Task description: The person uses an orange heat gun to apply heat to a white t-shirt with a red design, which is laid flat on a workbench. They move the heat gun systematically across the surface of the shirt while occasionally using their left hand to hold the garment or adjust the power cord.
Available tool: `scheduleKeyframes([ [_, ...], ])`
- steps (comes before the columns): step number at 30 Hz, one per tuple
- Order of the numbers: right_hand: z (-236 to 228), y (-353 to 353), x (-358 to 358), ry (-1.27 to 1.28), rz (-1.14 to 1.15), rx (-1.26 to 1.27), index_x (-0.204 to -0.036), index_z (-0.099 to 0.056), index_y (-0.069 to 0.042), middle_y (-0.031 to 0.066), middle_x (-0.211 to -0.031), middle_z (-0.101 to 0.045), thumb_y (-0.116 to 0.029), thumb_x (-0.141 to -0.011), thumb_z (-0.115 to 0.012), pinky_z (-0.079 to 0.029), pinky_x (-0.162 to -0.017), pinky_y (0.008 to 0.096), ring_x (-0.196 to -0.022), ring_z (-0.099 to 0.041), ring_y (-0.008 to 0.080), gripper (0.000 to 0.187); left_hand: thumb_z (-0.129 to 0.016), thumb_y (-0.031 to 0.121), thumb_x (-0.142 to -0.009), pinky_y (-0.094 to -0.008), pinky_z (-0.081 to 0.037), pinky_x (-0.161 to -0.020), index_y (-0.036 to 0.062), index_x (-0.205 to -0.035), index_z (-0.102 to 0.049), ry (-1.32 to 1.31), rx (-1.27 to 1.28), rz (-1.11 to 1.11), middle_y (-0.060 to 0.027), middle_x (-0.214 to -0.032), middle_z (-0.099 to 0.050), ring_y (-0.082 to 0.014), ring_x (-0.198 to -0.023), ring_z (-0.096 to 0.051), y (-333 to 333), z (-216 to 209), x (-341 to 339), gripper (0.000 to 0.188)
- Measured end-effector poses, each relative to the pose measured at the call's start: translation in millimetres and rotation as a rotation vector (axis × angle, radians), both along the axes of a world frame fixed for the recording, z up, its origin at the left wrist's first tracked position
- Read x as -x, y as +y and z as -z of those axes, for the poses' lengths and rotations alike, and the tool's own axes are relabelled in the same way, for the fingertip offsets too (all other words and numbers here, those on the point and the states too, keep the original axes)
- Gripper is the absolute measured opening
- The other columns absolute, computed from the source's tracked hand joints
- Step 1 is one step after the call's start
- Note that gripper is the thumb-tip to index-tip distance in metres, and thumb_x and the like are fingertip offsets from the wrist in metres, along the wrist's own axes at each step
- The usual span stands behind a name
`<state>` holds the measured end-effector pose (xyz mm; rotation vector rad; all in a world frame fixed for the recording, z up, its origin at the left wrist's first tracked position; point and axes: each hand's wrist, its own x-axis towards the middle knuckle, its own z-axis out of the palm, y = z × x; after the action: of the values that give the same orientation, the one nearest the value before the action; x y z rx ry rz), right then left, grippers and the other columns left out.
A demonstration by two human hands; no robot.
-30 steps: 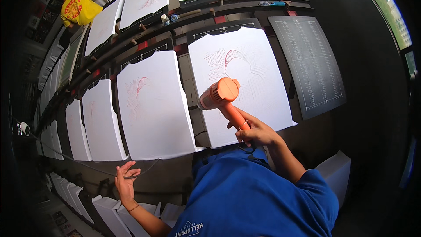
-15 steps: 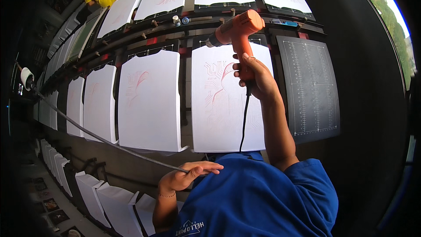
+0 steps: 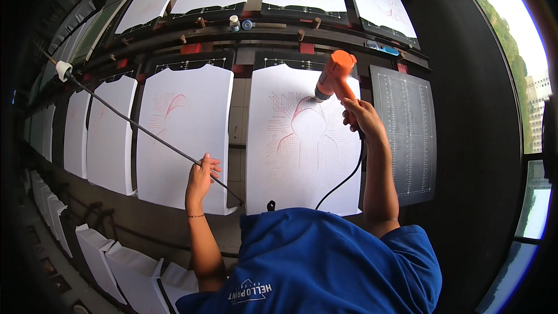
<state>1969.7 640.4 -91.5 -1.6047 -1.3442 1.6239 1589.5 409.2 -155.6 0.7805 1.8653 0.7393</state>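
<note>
The right hand (image 3: 361, 117) is wrapped tight round the grip of an orange heat gun (image 3: 335, 77), its nozzle tipped down just above the red line print on the white shirt (image 3: 302, 145) stretched flat over its board on the bench (image 3: 238, 131). The left hand (image 3: 200, 175) is loosely curled on the black cable (image 3: 139, 128), which runs taut across the neighbouring white shirt (image 3: 183, 134) toward a taped end at far left. I'd worry about that cable: if it sags or is let go it could drag over fresh ink and smear it, and the gun's own cord (image 3: 343, 180) hangs across the lower part of the shirt being dried. Holding the nozzle too long in one spot might scorch the fabric. As for containers, I see only a small white-capped bottle (image 3: 233, 22) on the rail beyond; its contents can't be made out.
</note>
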Motion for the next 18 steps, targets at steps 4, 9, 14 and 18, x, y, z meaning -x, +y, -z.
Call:
scheduleKeyframes([
  [4,-5,-6,7,-0.02,0.008,0.021,-0.086,-0.056,-0.003,0.0035,-0.069,-0.056,-0.035,-0.092,-0.06,-0.041,-0.051,0.0252,-0.061,-0.057,0.0119,0.033,-0.038,0.045,-0.099,-0.0316,-0.048,-0.058,-0.0022,-0.092,-0.066,0.2,0.078,0.059,-0.0112,-0.077,-0.067,-0.0168,-0.066,-0.06,19,-3,11,0.055],
  [9,-6,-4,28,0.017,-0.073,0.025,-0.088,-0.056,-0.002,0.0036,-0.07,-0.057,-0.033,-0.092,-0.059,-0.042,-0.051,0.0241,-0.061,-0.057,0.0111,0.031,-0.041,0.043,-0.1,-0.0292,-0.049,-0.059,-0.0012,-0.093,-0.065,-0.018,-0.039,-0.05,-0.0072,-0.078,-0.065,-0.0135,-0.063,-0.058,56,15,2,0.051],
  [14,-3,-2,44,0.008,-0.13,0.024,-0.094,-0.057,-0.001,0.0041,-0.07,-0.058,-0.035,-0.092,-0.062,-0.041,-0.048,0.0222,-0.059,-0.057,0.01,0.034,-0.041,0.042,-0.101,-0.0263,-0.051,-0.06,0.0002,-0.095,-0.064,-0.201,-0.223,-0.204,-0.0062,-0.079,-0.063,-0.0117,-0.063,-0.056,100,48,6,0.048],
  [18,-10,-1,52,-0.02,-0.16,0.047,-0.088,-0.057,-0.003,0.0023,-0.069,-0.056,-0.033,-0.092,-0.059,-0.041,-0.052,0.0244,-0.062,-0.058,0.0122,0.03,-0.043,0.042,-0.1,-0.0271,-0.053,-0.062,0.0018,-0.099,-0.063,-0.292,-0.296,-0.302,-0.0064,-0.082,-0.062,-0.0122,-0.065,-0.056,133,59,22,0.045],
])
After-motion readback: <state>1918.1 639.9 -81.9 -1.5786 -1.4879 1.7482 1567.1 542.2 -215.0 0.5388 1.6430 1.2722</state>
